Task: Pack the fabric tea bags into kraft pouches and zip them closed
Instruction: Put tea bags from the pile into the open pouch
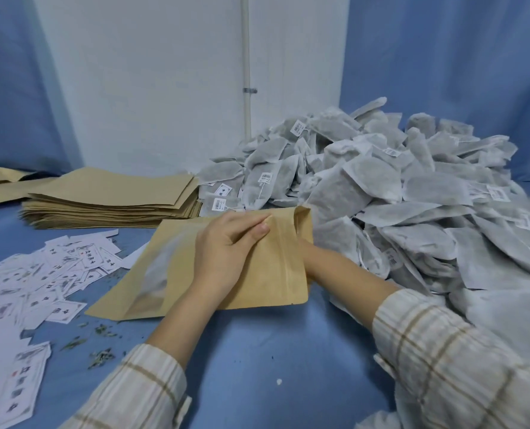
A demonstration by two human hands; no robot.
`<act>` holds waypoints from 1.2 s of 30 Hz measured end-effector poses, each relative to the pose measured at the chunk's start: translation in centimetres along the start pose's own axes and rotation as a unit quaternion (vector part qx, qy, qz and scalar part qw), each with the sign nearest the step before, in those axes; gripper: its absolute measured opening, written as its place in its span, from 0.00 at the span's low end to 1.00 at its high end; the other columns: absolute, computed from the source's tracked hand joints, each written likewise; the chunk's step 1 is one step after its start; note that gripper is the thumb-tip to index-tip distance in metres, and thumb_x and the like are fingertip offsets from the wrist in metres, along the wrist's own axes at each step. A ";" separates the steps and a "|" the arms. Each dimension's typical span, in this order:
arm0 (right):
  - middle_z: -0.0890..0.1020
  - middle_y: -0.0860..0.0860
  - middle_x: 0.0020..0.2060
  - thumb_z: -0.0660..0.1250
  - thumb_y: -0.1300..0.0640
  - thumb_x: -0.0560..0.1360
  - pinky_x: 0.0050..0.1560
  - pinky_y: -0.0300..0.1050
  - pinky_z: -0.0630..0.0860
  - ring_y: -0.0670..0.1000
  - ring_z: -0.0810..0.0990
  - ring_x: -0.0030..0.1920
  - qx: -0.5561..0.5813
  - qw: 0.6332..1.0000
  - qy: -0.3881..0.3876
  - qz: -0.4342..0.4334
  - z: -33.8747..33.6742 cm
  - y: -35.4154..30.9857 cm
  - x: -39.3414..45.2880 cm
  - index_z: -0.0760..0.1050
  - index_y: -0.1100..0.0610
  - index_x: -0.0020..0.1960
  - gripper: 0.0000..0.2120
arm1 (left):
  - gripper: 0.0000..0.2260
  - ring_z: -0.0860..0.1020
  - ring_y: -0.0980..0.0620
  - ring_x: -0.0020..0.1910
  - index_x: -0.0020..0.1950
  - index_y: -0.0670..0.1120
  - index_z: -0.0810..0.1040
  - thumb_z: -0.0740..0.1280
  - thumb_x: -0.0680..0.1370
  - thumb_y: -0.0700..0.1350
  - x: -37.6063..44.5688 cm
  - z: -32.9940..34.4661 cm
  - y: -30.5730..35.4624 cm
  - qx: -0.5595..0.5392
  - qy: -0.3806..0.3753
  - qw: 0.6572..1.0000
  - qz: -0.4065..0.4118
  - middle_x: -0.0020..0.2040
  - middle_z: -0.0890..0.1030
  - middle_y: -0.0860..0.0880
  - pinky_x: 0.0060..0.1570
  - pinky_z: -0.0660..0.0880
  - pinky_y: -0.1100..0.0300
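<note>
Right at the middle of the blue table (257, 351), one kraft pouch (257, 274) is lying flat with its mouth turned toward the big heap of fabric tea bags (412, 193) on the right. The left hand (226, 246) is pressed flat on top of the pouch, fingers closed and stretched toward the zip strip, so the top panel is pinned rather than pinched. The right hand (311, 258) is pushed into the open mouth and is mostly hidden by the paper, so whether anything is held in there can't be told.

Looks like the loading step is being done. To do it well, the mouth should be kept propped wide by the left hand while the bags are slid flat all the way to the bottom. Strings and paper tags should be kept clear of the zip track, or the seal probably won't close properly later.

As for contents: a pale, cloudy window is seen on the pouch's front, with nothing clearly showing behind it, so the fill can't be judged. A stack of flat, apparently empty pouches (112, 199) is waiting behind, loose printed labels (40, 280) are scattered on the left, and some spilled herb crumbs (101, 356) are lying near the left sleeve.
</note>
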State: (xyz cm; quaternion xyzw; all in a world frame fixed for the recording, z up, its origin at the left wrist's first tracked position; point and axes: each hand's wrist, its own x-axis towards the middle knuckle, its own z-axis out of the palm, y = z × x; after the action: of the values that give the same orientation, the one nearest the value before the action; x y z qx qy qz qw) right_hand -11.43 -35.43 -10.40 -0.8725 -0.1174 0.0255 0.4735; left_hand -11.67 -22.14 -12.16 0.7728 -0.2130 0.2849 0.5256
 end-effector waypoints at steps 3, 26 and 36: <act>0.78 0.50 0.49 0.63 0.65 0.76 0.53 0.38 0.70 0.46 0.73 0.50 -0.202 0.968 0.027 -0.145 -2.4 1.4 0.5 0.77 0.62 0.55 0.10 | 0.07 0.78 0.57 0.50 0.49 0.57 0.84 0.71 0.73 0.48 0.1 0.1 -0.7 0.053 0.026 0.998 -0.016 0.48 0.83 0.57 0.57 0.71 0.54; 0.73 0.46 0.33 0.65 0.59 0.75 0.34 0.37 0.65 0.45 0.71 0.35 -0.004 0.988 0.152 0.025 -2.8 1.2 0.4 0.73 0.55 0.38 0.07 | 0.08 0.77 0.58 0.47 0.51 0.56 0.83 0.71 0.73 0.48 0.0 2.0 -0.3 0.016 0.069 0.997 -0.015 0.44 0.81 0.58 0.55 0.72 0.55; 0.80 0.48 0.39 0.69 0.44 0.70 0.41 0.38 0.73 0.50 0.77 0.43 -0.410 0.909 -0.062 0.037 -6.9 0.5 -2.0 0.77 0.54 0.47 0.14 | 0.06 0.78 0.55 0.51 0.49 0.57 0.84 0.71 0.73 0.49 -0.3 2.4 -1.1 0.037 -0.025 0.998 -0.041 0.47 0.82 0.56 0.58 0.70 0.48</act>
State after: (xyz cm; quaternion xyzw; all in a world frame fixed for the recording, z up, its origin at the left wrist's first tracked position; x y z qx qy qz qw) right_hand -12.22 -41.80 -7.18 -0.9903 -0.1143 0.0466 0.0645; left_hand -10.68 -23.96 -13.86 0.8069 -0.1836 0.2516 0.5019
